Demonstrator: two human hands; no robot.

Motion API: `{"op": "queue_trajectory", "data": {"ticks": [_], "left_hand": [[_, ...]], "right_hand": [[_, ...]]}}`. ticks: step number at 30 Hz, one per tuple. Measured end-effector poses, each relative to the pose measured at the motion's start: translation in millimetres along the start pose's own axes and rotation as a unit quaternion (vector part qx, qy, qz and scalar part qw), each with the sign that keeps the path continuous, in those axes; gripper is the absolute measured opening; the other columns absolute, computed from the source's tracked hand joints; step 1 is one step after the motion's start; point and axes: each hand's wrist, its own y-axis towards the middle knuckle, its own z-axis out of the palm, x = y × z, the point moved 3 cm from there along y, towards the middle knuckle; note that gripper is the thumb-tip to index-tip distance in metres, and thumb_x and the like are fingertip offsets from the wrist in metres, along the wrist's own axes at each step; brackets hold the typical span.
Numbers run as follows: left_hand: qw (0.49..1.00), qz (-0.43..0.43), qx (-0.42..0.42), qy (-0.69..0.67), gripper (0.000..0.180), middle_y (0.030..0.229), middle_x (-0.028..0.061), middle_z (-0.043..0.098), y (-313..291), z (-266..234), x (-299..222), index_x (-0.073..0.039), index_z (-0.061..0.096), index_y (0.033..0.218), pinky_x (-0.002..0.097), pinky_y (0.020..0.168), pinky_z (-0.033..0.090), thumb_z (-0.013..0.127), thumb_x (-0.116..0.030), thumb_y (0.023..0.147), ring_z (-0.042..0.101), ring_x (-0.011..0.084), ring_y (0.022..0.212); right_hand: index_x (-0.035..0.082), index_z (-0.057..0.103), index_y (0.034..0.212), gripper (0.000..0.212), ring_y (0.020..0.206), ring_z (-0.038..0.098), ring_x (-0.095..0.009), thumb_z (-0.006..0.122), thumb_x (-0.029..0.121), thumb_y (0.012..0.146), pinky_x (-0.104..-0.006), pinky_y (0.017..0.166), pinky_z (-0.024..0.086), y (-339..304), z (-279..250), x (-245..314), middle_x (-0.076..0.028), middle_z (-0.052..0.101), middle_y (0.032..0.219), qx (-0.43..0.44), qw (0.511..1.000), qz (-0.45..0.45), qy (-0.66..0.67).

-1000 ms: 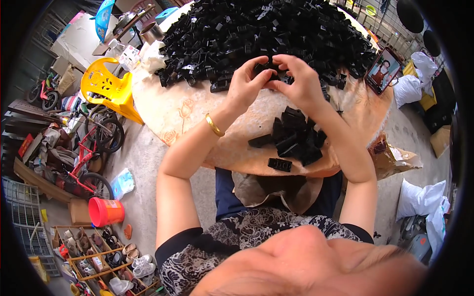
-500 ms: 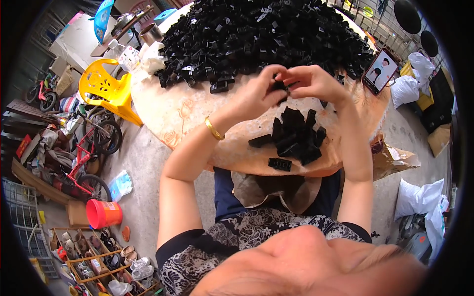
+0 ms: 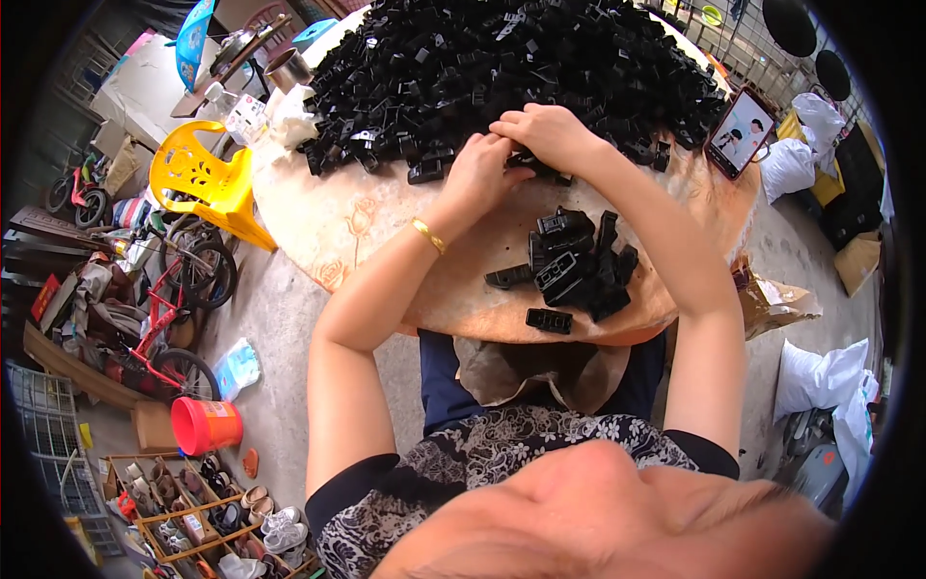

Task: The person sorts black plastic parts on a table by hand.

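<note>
Curling hands (image 3: 480,174) (image 3: 554,137) together at the far heap of black plastic parts (image 3: 453,82), impossible to tell if holding any, best pinching lightly.

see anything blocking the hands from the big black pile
Nothing visible: the left hand and right hand are close together at the near edge of the big pile of black parts; the smaller heap lies off that path.

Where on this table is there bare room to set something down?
The tablecloth is bare between the large black heap and left forearm, and between the right forearm and phone. Crowded: the far side under that heap, and the near edge, at the small black pile.
</note>
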Motion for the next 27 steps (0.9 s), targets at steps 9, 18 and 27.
{"op": "queue_trajectory", "data": {"ticks": [9, 18, 27], "left_hand": [[0.977, -0.143, 0.058, -0.15, 0.029, 0.087, 0.0089, 0.062, 1.2, -0.6, 10.6, -0.001, 0.059, 0.099, 0.0272, 0.067, 0.048, 0.069, -0.009, 0.073, 0.06, 0.0169, 0.073], [0.802, -0.225, -0.002, -0.553, 0.028, 0.092, 0.0101, 0.063, 6.5, -12.2, 7.4, 0.002, 0.055, 0.108, 0.0268, 0.076, 0.053, 0.062, -0.003, 0.081, 0.062, 0.0145, 0.082], [0.661, -0.252, -0.011, -0.707, 0.03, 0.089, 0.0087, 0.061, 1.4, -0.7, 1.8, -0.002, 0.052, 0.114, 0.0322, 0.075, 0.055, 0.058, -0.007, 0.086, 0.063, 0.0177, 0.08]], "right_hand": [[0.004, 0.06, 0.102, 0.025, 0.077, 0.061, -0.012, 0.06, 0.003, 0.077, -0.0248, 0.069, 0.049, -26.3, -29.9, -9.9, -0.007, 0.062, 0.089, -0.189, 0.834, 0.239, 0.46], [0.001, 0.064, 0.104, 0.025, 0.075, 0.06, -0.007, 0.065, 0.007, 0.079, -0.0203, 0.067, 0.049, -42.8, -27.6, 10.3, -0.006, 0.067, 0.087, -0.208, 0.786, 0.246, 0.528], [0.003, 0.065, 0.1, 0.023, 0.07, 0.065, -0.014, 0.064, 0.006, 0.077, -0.0235, 0.062, 0.05, -39.8, -36.0, 28.5, -0.013, 0.067, 0.089, -0.276, 0.836, 0.256, 0.4]]}}
